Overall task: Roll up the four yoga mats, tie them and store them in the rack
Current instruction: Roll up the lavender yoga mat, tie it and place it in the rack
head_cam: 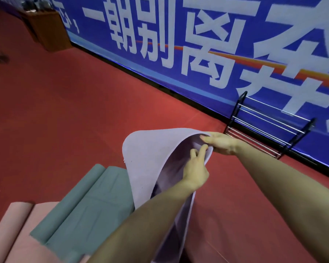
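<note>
A lilac yoga mat (150,154) is lifted off the red floor and curls over at its far end. My left hand (195,168) pinches the mat's edge from the underside with curled fingers. My right hand (222,142) grips the same curled end from the right, thumb on top. A green mat (87,204) lies partly rolled on the floor to the left, and a pink mat (17,224) lies beside it at the lower left. The black and chrome rack (270,128) stands against the wall just beyond my right hand.
A blue banner wall (198,44) with large white characters runs along the far side. A wooden lectern (46,29) stands at the far left by the wall. Red carpet (65,111) stretches ahead and to the left.
</note>
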A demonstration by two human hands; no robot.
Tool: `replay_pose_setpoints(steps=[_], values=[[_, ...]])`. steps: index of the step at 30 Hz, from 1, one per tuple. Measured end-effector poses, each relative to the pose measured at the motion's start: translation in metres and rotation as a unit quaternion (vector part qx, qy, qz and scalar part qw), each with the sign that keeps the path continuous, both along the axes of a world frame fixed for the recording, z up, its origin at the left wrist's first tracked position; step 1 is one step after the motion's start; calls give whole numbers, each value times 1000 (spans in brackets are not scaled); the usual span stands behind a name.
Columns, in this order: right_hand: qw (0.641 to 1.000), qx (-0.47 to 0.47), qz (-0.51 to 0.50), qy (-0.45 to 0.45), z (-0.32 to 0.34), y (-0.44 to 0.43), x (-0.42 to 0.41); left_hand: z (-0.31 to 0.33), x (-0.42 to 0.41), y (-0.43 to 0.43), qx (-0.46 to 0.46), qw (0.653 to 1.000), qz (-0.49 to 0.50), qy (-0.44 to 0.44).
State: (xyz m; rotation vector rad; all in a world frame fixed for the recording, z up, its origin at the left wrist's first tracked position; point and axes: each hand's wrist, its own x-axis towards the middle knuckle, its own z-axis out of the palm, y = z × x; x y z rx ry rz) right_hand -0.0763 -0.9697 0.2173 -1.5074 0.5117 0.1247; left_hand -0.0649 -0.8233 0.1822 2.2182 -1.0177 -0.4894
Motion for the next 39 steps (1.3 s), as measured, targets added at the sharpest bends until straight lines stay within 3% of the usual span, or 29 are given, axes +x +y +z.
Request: replay_pose_setpoints(steps=[7, 10, 12, 14, 16, 18, 22, 28, 39], values=[[999, 3, 49, 8, -17, -98, 34, -14, 21, -100, 53, 998, 42, -17], [986, -164, 25, 20, -25, -145, 61, -22, 56, -160, 96, 994, 45, -10], [962, -265, -68, 20, -36, -183, 75, -27, 86, -198, 141, 990, 19, 9], [936, -317, -126, 87, -44, -222, 80, -29, 110, -236, 157, 987, 25, 17], [919, -340, -104, 171, -55, -251, 79, -34, 121, -263, 174, 984, 20, -36], [919, -329, -66, 206, -70, -261, 77, -45, 117, -276, 207, 977, -25, -49], [928, -276, 38, 247, -112, -248, 71, -83, 92, -264, 307, 941, -130, 55], [918, -218, 182, 278, -146, -205, 62, -136, 77, -203, 394, 911, -105, 65], [938, -164, 174, 251, -180, -137, 48, -162, 76, -116, 379, 920, -18, 96]])
